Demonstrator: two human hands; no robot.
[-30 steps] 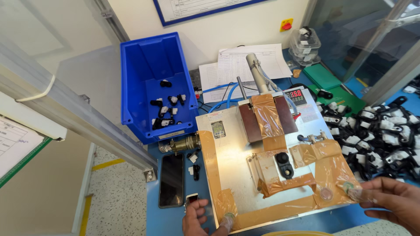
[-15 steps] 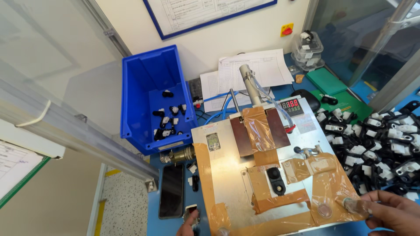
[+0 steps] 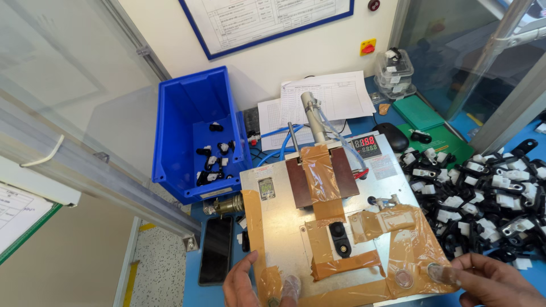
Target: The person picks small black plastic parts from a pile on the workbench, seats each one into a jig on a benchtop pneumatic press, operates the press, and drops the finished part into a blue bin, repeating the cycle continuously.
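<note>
Left hand (image 3: 250,284) is pressing open on the near left edge of the taped metal plate (image 3: 284,216), fingers flat, grasping nothing. Right hand (image 3: 489,281) is resting a fingertip beside the round button (image 3: 404,278) at the near right corner, not clenched. Small black part (image 3: 340,239) is sitting in the plate's centre. Best keeping both hands clear of the centre. Black clips (image 3: 489,199) are piling right; blue bin (image 3: 199,136) far left.
</note>
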